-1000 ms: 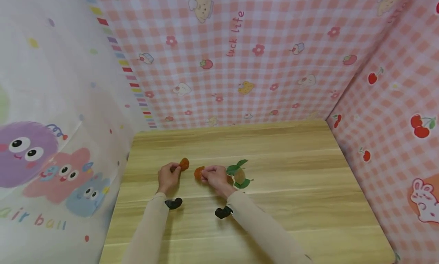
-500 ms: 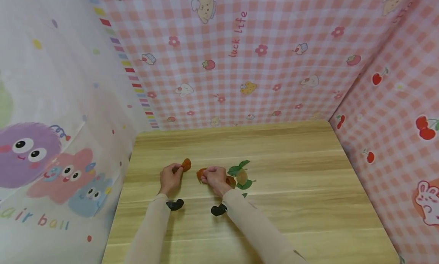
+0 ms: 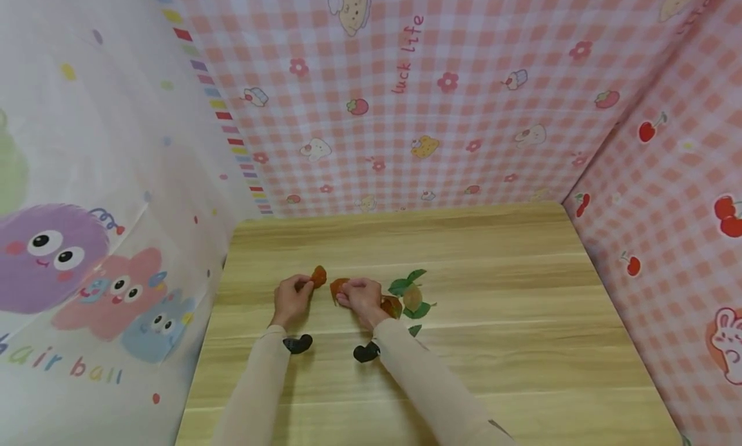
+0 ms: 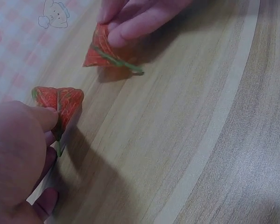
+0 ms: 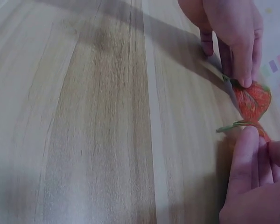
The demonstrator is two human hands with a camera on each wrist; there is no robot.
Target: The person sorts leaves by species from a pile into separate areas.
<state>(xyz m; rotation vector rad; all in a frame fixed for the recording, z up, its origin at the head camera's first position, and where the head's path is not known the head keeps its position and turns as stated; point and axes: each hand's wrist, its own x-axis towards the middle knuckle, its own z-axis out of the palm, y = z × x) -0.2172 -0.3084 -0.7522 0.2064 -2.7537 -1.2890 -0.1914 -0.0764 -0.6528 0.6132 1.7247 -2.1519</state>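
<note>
My left hand [image 3: 292, 300] pinches an orange-red physalis pod [image 4: 67, 100] with a thin green stem, thumb and fingers closing on it near the stem end. Just to its right, my right hand [image 3: 363, 301] holds a second physalis pod [image 4: 99, 52] between thumb and fingertips; its green stem juts out in both wrist views. In the head view the two pods are a small gap apart, at or just above the wooden table [image 3: 498, 362]. Beside the right wrist lies a third orange pod [image 3: 391, 306], partly covered by that hand.
Right of the third pod lies a round tan piece [image 3: 412, 298] among green leaves [image 3: 400, 287]. Another small leaf [image 3: 415, 330] shows beside the right sleeve. A pink checked cloth wall [image 3: 371, 124] stands behind the table, with printed cloth on both sides.
My right hand and its pod have shifted slightly left, closer to the left pod, and the third pod shows more. The head view has turned a little left. Both grips stay as they were.
</note>
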